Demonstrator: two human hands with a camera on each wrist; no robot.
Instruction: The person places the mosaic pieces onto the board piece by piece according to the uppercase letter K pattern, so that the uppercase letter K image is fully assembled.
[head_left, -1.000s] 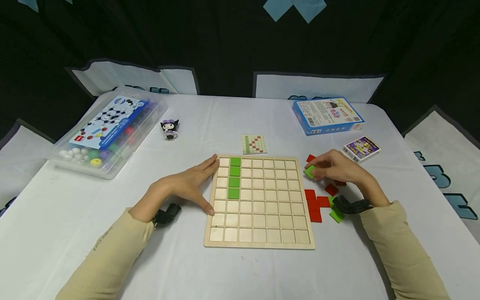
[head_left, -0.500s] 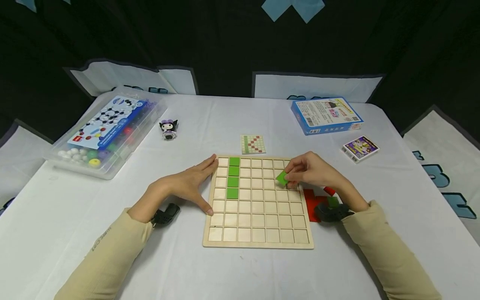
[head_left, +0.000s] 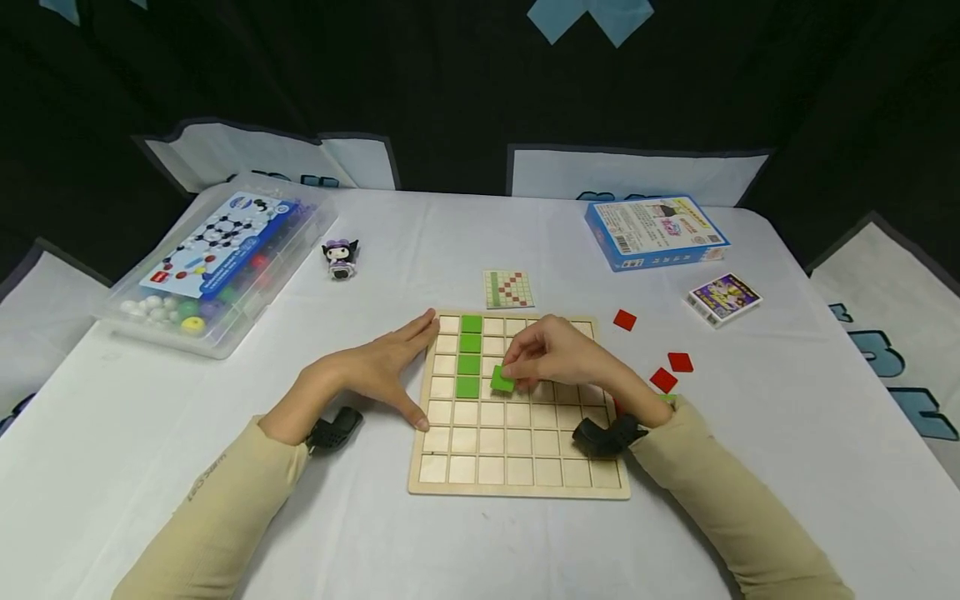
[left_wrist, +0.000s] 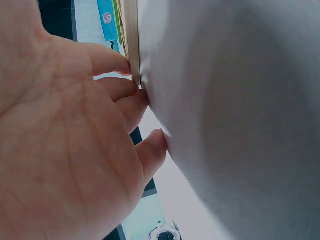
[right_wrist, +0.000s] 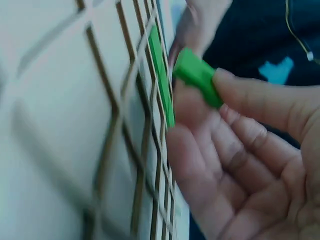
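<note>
on the white cloth [head_left: 480,542], before the person: one wooden board [head_left: 491,472], gridded into square cells. seated in its second column from the left, upper four rows: four green tiles [head_left: 468,365], end to end. right hand [head_left: 558,354]: thumb and finger clamped on one loose green tile [head_left: 502,380], held tilted above the board, just right of that column; the right wrist view shows it apart from the surface. left hand [head_left: 378,367]: thumb spread well apart from the fingers, tips at the board's left edge. beyond the board: one small pattern card [head_left: 508,289]. to the right: three loose red tiles [head_left: 663,380], lying flat; further pieces partly hidden by the right forearm. far right: one blue box [head_left: 656,232], one small purple-topped box [head_left: 724,297].
</note>
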